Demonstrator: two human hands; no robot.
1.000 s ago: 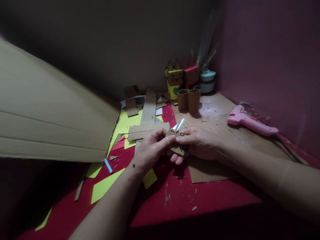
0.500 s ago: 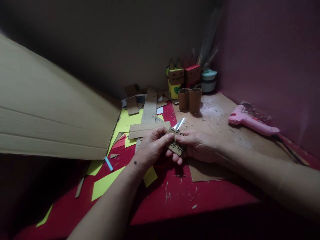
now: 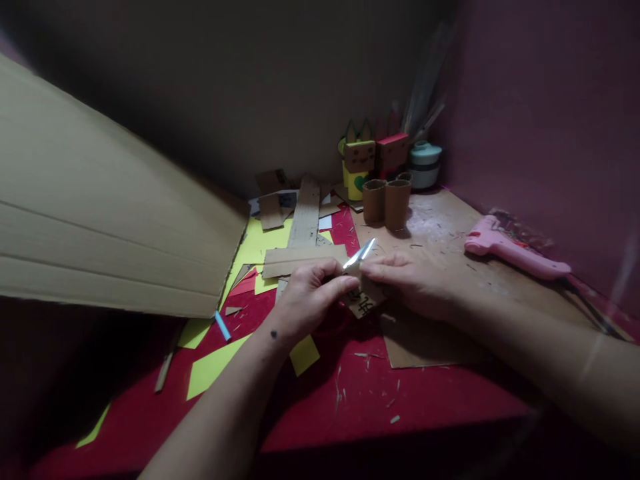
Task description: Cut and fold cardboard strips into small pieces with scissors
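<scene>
My left hand [image 3: 316, 293] pinches a small piece of cardboard [image 3: 365, 303] with dark writing on it, its thumb lying over the piece. My right hand [image 3: 400, 275] grips the upper right edge of the same piece between thumb and fingers. Just beyond the piece, the metal blades of a pair of scissors [image 3: 361, 252] point away to the upper right. Their handles are hidden, and I cannot tell whether they lie on the table or are held.
Flat cardboard strips [image 3: 304, 212] and yellow paper [image 3: 215, 367] lie on the red tabletop [image 3: 350, 400]. Cardboard tubes [image 3: 397, 205] stand near a yellow cat-like figure [image 3: 359, 163] and a lidded pot [image 3: 425, 165]. A pink glue gun [image 3: 515, 247] lies right; a large cardboard panel [image 3: 110, 207] stands left.
The cardboard piece has tilted and shifted slightly right between my hands, and my right thumb has moved toward its upper edge. More of the scissor blades shows. The whole view has shifted slightly.
</scene>
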